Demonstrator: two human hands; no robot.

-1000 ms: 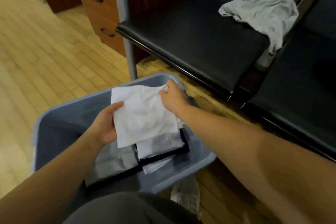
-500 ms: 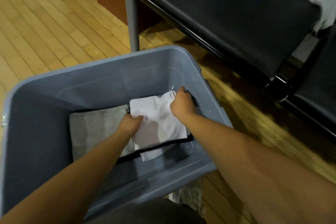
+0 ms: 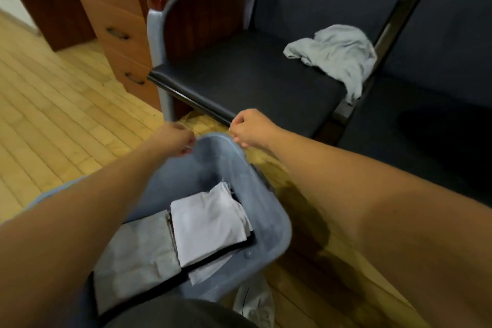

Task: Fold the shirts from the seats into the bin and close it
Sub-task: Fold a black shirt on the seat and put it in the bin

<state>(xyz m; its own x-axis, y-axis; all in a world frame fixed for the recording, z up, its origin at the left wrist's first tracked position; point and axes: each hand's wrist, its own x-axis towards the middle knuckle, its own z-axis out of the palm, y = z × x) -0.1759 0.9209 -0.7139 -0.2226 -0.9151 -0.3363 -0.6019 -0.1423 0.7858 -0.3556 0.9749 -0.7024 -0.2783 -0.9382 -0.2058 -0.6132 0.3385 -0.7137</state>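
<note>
Half a second ago both hands were down inside the bin [image 3: 269,202], pressing the white shirt [image 3: 210,221] into place. Now both are out and above the bin's far rim. Left hand [image 3: 177,138]: fingers curled, nothing in it (blurred by motion). Right hand [image 3: 250,128]: closed in a fist, nothing in it.

White shirt lies folded in the bin, released, on top of a dark-edged layer. Folded grey shirt [image 3: 138,253] sits just beside it in the bin, on the near-left side, unchanged.

One crumpled grey shirt [image 3: 335,53] is on the seat [image 3: 253,80] beyond the bin, as before.
</note>
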